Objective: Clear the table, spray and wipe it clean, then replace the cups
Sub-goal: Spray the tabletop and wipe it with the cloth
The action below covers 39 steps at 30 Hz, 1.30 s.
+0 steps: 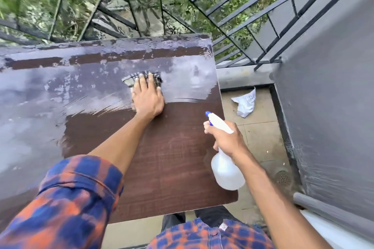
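Note:
A dark brown wooden table [174, 159] fills the middle of the view, its far half wet and shiny. My left hand [147, 97] presses flat on a grey checked cloth [129, 81] near the table's far centre, fingers spread over it. My right hand [226, 139] grips the neck of a white spray bottle [226, 170] with a blue nozzle, held above the table's right edge and pointing toward the far left. No cups are in view.
A black metal railing [232, 16] runs behind and to the right of the table, with greenery beyond. A grey wall [327, 87] stands at the right. A crumpled white bag [245, 103] and a floor drain [283, 178] lie on the tiled floor at the right.

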Available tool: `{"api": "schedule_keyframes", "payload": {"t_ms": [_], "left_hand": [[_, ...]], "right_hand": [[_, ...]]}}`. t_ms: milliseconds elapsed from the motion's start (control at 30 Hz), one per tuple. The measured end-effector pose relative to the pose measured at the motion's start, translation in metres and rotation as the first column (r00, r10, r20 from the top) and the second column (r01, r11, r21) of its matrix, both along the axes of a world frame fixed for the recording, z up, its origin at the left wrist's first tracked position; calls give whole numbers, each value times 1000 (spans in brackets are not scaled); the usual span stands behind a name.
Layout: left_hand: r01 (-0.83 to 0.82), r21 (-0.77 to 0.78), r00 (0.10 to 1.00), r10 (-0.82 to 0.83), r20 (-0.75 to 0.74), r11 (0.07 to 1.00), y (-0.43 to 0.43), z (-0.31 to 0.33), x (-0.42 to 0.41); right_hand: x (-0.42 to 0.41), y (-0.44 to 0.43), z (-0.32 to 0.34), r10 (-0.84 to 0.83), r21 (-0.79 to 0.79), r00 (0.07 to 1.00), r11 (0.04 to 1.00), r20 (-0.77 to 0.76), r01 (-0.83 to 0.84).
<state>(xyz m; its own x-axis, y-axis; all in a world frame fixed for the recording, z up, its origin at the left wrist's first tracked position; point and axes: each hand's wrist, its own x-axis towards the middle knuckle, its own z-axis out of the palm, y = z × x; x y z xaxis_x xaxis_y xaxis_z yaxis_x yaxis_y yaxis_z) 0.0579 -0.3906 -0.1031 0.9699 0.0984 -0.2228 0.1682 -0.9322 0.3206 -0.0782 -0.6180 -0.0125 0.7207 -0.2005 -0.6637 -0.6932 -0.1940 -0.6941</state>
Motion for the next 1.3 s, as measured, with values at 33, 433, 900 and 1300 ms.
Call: {"api": "schedule_keyframes", "payload": {"t_ms": [33, 433, 900, 1300], "left_hand": [[71, 0, 997, -71, -1, 997, -21, 0, 2], [566, 89, 820, -571, 38, 820, -139, -6, 37], [480, 46, 873, -483, 76, 876, -167, -11, 88], [557, 60, 826, -560, 61, 828, -146, -5, 164]], "right_hand": [[0, -7, 0, -9, -15, 1000, 1000, -7, 9], [25, -69, -20, -102, -51, 993, 994, -50, 100], [101, -67, -31, 52, -131, 998, 990, 44, -46], [147, -50, -35, -30, -245, 997, 968, 70, 46]]}}
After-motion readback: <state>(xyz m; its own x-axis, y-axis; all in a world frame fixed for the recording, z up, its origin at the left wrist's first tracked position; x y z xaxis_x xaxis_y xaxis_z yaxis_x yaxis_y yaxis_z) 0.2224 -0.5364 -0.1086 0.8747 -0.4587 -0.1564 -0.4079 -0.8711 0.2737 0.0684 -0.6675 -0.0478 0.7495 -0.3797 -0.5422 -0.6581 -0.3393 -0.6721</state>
